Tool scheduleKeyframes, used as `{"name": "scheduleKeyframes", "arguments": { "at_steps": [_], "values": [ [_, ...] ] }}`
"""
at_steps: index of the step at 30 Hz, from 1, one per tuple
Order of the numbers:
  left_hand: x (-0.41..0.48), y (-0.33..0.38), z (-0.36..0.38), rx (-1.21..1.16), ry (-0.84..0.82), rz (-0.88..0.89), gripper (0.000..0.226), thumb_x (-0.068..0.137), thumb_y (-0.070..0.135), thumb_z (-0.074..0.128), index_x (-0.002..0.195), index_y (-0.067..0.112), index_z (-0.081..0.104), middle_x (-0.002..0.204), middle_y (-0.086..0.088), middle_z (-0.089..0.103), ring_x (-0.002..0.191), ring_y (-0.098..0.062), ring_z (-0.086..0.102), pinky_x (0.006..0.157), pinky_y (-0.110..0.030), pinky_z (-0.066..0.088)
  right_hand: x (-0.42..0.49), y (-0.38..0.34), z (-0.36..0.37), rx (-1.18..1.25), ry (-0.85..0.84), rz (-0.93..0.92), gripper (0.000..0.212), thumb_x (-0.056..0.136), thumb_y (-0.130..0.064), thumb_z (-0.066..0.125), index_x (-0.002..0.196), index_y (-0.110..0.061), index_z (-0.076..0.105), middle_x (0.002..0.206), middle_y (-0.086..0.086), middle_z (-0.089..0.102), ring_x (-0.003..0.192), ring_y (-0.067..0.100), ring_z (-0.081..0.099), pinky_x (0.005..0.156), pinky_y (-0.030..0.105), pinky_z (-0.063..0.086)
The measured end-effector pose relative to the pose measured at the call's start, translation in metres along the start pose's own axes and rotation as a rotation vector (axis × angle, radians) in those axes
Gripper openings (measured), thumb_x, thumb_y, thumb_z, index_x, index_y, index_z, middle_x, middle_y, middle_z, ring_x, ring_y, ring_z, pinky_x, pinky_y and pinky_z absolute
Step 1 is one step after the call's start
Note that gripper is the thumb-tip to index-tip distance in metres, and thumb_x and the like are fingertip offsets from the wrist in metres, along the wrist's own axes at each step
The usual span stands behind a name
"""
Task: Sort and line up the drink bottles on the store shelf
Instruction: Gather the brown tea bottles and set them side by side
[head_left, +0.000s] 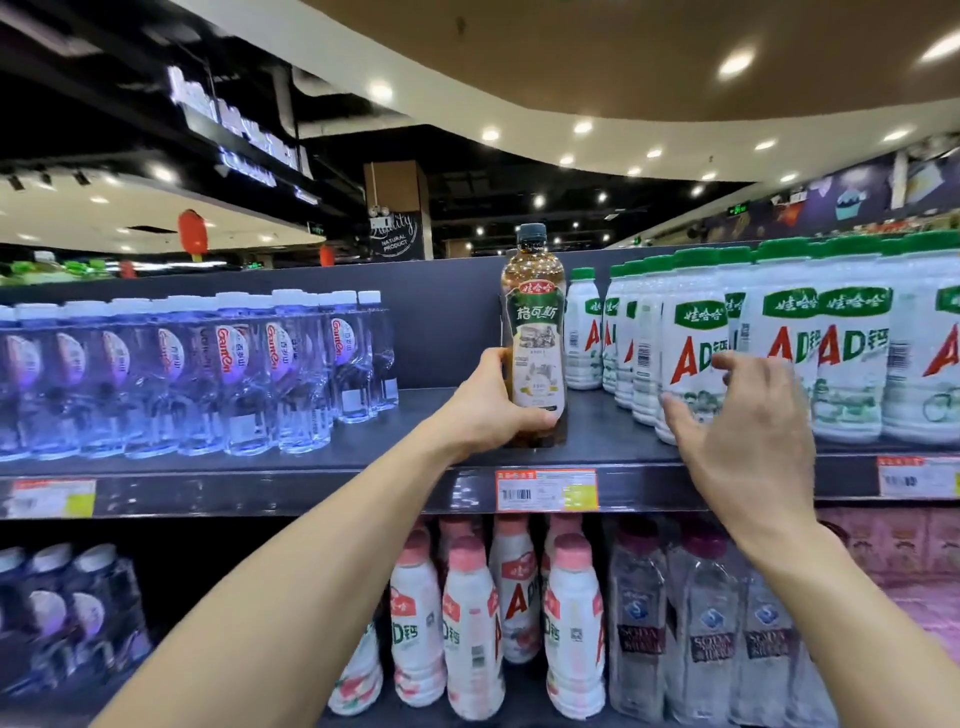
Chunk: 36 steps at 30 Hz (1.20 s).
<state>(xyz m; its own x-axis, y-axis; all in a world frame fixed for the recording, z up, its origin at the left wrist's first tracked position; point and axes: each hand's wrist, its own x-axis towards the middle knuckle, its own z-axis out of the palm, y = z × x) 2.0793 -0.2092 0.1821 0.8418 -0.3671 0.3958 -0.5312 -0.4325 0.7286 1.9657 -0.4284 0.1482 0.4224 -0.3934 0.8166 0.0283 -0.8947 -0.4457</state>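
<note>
My left hand (496, 408) grips a tall amber plastic drink bottle with a black cap and a green-and-white label (535, 322), fingers wrapped round its lower part. The bottle is upright at the front of the dark grey upper store shelf (270, 460). Can't tell if its base rests on the shelf or sits just off it. It is in the gap between two groups, just beside the white plastic milk-drink bottles with green caps (852, 358) on its right and well apart from the clear water bottles with white caps (218, 369) on its left.

My right hand (748, 441) holds nothing, fingers spread and loosely bent in front of the frontmost white green-capped bottle. Contact unclear.

An orange-edged price tag (546, 491) is on the shelf lip below the amber bottle. On the lower shelf are white bottles with pink caps (470, 629), and to their right clear soda-water bottles with dark labels (706, 623).
</note>
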Motion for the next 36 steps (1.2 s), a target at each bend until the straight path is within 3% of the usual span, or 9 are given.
{"name": "scheduleKeyframes", "arguments": {
  "at_steps": [5, 9, 12, 15, 20, 24, 26, 31, 36],
  "values": [
    [0.003, -0.004, 0.003, 0.012, -0.001, 0.007, 0.105, 0.056, 0.046, 0.090, 0.141, 0.025, 0.032, 0.123, 0.011, 0.064, 0.111, -0.010, 0.065, 0.101, -0.040, 0.053, 0.005, -0.037, 0.006, 0.179, -0.205, -0.133, 0.046, 0.088, -0.024, 0.079, 0.127, -0.005, 0.063, 0.114, 0.013, 0.067, 0.103, 0.032, 0.064, 0.088, 0.041, 0.050],
    [0.002, -0.005, -0.001, 0.040, -0.050, 0.043, 0.097, 0.069, 0.034, 0.090, 0.146, 0.023, 0.031, 0.126, 0.007, 0.063, 0.112, -0.011, 0.065, 0.103, -0.039, 0.052, 0.020, -0.060, 0.025, 0.276, -0.541, -0.029, 0.065, 0.088, -0.041, 0.078, 0.141, -0.012, 0.055, 0.128, 0.004, 0.066, 0.116, 0.022, 0.063, 0.096, 0.035, 0.048],
    [0.001, -0.006, -0.004, 0.062, -0.058, 0.060, 0.083, 0.070, 0.033, 0.088, 0.138, 0.029, 0.041, 0.122, 0.011, 0.067, 0.109, -0.009, 0.066, 0.099, -0.041, 0.054, 0.030, -0.068, 0.042, 0.316, -0.675, 0.024, 0.061, 0.084, -0.040, 0.081, 0.135, -0.018, 0.056, 0.121, -0.004, 0.067, 0.108, 0.017, 0.065, 0.095, 0.034, 0.050],
    [0.002, -0.009, -0.007, 0.062, -0.084, 0.068, 0.080, 0.070, 0.035, 0.087, 0.137, 0.033, 0.042, 0.125, 0.013, 0.067, 0.113, -0.008, 0.065, 0.101, -0.041, 0.054, 0.037, -0.067, 0.057, 0.396, -0.702, 0.051, 0.056, 0.080, -0.036, 0.084, 0.129, -0.020, 0.063, 0.111, -0.004, 0.076, 0.098, 0.013, 0.072, 0.096, 0.040, 0.057],
    [0.002, -0.010, -0.009, 0.037, -0.159, 0.097, 0.093, 0.077, 0.021, 0.084, 0.152, 0.030, 0.029, 0.137, 0.008, 0.063, 0.121, -0.007, 0.061, 0.107, -0.034, 0.050, 0.034, -0.065, 0.067, 0.461, -0.700, 0.039, 0.046, 0.081, -0.025, 0.086, 0.123, -0.021, 0.067, 0.109, -0.004, 0.076, 0.096, 0.008, 0.072, 0.092, 0.031, 0.057],
    [0.000, -0.007, -0.012, 0.019, -0.190, 0.105, 0.091, 0.083, 0.012, 0.080, 0.154, 0.028, 0.027, 0.132, 0.013, 0.060, 0.112, 0.003, 0.059, 0.089, -0.010, 0.049, 0.034, -0.065, 0.066, 0.494, -0.688, 0.075, 0.044, 0.079, -0.024, 0.088, 0.115, -0.022, 0.062, 0.098, -0.009, 0.072, 0.087, 0.000, 0.068, 0.074, 0.018, 0.053],
    [0.001, -0.008, -0.011, 0.014, -0.187, 0.103, 0.086, 0.084, 0.009, 0.079, 0.152, 0.027, 0.031, 0.129, 0.011, 0.062, 0.106, 0.006, 0.060, 0.083, -0.008, 0.050, 0.034, -0.063, 0.066, 0.477, -0.672, 0.087, 0.052, 0.076, -0.029, 0.090, 0.118, -0.021, 0.060, 0.101, -0.007, 0.073, 0.089, 0.005, 0.070, 0.078, 0.024, 0.056],
    [-0.001, -0.008, -0.010, 0.017, -0.166, 0.072, 0.078, 0.084, 0.010, 0.077, 0.148, 0.028, 0.036, 0.127, 0.010, 0.065, 0.109, 0.001, 0.063, 0.090, -0.015, 0.051, 0.035, -0.063, 0.066, 0.441, -0.676, 0.086, 0.063, 0.073, -0.036, 0.091, 0.123, -0.021, 0.057, 0.107, -0.004, 0.074, 0.093, 0.009, 0.071, 0.086, 0.032, 0.057],
    [-0.010, -0.003, -0.004, 0.223, -0.055, 0.041, 0.071, 0.077, 0.040, 0.074, 0.140, 0.029, 0.042, 0.133, 0.003, 0.066, 0.118, -0.020, 0.064, 0.102, -0.040, 0.051, 0.033, -0.063, 0.066, 0.422, -0.656, 0.085, 0.053, 0.077, -0.030, 0.090, 0.115, -0.024, 0.054, 0.106, -0.003, 0.071, 0.088, 0.005, 0.067, 0.079, 0.029, 0.052]
  ]
}}
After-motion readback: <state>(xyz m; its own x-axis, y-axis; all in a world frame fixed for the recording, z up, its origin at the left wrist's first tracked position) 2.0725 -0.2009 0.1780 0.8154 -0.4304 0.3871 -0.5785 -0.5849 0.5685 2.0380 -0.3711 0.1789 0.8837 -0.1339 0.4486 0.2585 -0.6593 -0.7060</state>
